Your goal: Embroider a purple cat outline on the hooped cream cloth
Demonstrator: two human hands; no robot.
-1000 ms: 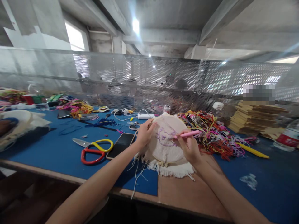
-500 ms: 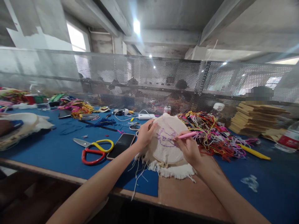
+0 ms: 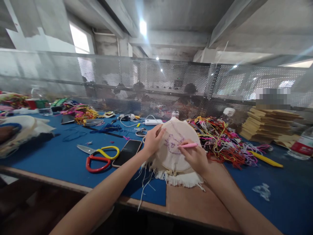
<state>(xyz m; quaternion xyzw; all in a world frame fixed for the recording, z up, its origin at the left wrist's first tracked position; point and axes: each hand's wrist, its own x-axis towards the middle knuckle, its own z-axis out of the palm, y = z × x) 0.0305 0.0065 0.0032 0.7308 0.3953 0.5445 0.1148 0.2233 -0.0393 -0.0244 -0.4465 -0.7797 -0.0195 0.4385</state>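
A round embroidery hoop (image 3: 167, 163) with cream cloth (image 3: 181, 163) stretched in it rests tilted at the table edge. Purple line work (image 3: 173, 145) marks the cloth, and frayed fringe hangs below. My left hand (image 3: 154, 139) grips the hoop's upper left rim, its fingers lying over the cloth edge. In my right hand (image 3: 195, 156), a pink pen-shaped tool (image 3: 189, 145) is pinched between thumb and fingers. Its tip is at the purple lines near the middle; whether it pierces the cloth I cannot tell.
Scissors (image 3: 97, 158) with red and yellow handles lie left, beside a phone (image 3: 127, 153). A tangled yarn heap (image 3: 220, 140) sits right of the hoop, with a yellow tool (image 3: 266, 159) near it. Brown stacked sheets (image 3: 266, 125) and a bottle (image 3: 304, 143) stand farther right. A perforated metal screen (image 3: 156, 85) runs behind.
My right hand has shifted slightly left and down across the cloth, and the pink tool now lies flatter. My left hand keeps its place. At far left, another person's hand and hoop have moved slightly.
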